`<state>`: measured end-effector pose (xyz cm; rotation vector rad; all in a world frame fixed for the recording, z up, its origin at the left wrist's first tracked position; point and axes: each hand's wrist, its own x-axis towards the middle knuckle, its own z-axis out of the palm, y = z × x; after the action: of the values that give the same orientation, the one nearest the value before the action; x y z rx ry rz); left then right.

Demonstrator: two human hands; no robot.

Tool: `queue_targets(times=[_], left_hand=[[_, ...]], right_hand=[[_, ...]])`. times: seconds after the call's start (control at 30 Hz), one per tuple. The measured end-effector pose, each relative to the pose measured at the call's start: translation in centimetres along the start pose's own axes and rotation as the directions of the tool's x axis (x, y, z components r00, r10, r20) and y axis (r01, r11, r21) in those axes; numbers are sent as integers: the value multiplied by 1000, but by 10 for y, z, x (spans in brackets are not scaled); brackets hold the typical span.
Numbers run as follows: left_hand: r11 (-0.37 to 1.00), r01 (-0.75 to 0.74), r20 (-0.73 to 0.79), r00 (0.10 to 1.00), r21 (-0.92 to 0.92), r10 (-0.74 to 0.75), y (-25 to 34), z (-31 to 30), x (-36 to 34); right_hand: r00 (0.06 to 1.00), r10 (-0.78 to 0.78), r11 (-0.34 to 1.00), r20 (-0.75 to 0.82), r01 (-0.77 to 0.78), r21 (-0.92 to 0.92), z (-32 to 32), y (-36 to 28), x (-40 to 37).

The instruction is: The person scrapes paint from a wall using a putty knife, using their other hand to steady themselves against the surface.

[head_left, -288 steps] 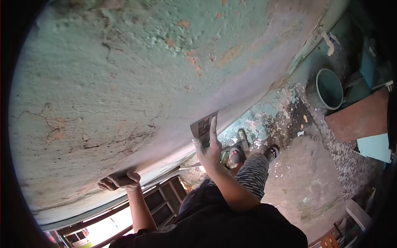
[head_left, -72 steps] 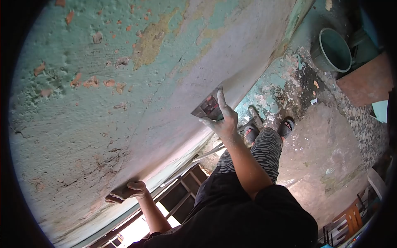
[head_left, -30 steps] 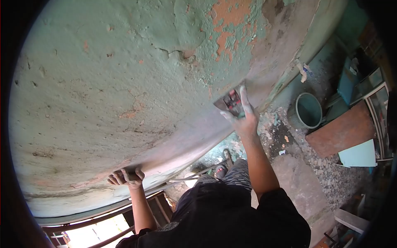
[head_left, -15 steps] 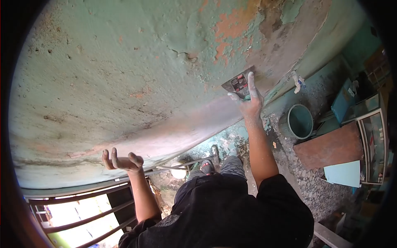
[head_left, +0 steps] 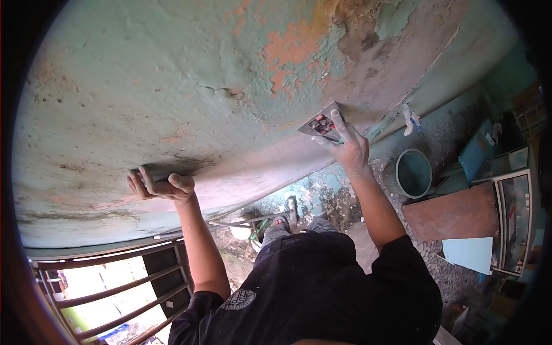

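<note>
Peeling green-painted wall [head_left: 190, 121] rises in front of me, with orange and grey bare patches. My right hand [head_left: 351, 149], dusted white, grips a flat metal scraper [head_left: 321, 124] with red and dark parts on its back. The scraper's blade lies at or very near the wall; the exact contact is hard to see. My left hand [head_left: 163, 185] holds nothing. Its fingers are apart and slightly bent, and it is at the wall beside a dark shadow, seemingly resting on it.
A water tap [head_left: 410, 119] sticks out at the right, above a grey bucket [head_left: 413, 173]. Beyond stand a brown board [head_left: 451, 213], a pale blue sheet [head_left: 468, 255] and a glass-sided cabinet [head_left: 513, 215]. A barred window [head_left: 115, 296] is at lower left. A white container [head_left: 241, 229] stands near my feet.
My left hand has moved up to the wall. The right hand and scraper have shifted slightly left and down in view, while the camera view has also shifted.
</note>
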<state>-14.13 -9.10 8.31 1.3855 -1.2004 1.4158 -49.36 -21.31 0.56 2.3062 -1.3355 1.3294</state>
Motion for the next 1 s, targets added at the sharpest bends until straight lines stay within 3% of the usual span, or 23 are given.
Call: queue_targets(times=[0.33,0.5,0.6,0.7,0.73,0.97,1.0], left_hand=[[1000,4,36,999,7,-4,-3,-2,-5],[1000,8,30,1000,15,-8,-6,0,-3],[1000,-12,57,998,4,12,-5,-2,-6],[1000,21,19,1000,-21,-20,-2,2,-8],[1000,9,39,999,7,-9,-1,-1,-7],[1000,-8,38,999,-5,8,-2,-2,-7],[1000,-8,22,1000,-21,9,-4,-1,-8]], right_hand=[[985,-129,988,-112,138,74,11,5,9],[994,-59,982,-90,74,173,18,1,4],[974,-121,961,-189,163,225,16,-2,15],[992,-81,977,-96,98,188,3,-13,17],[997,-76,970,14,71,232,-6,-14,17],[974,-158,962,-161,189,196,0,-13,37],[987,-131,979,-94,144,147,-2,-15,33]])
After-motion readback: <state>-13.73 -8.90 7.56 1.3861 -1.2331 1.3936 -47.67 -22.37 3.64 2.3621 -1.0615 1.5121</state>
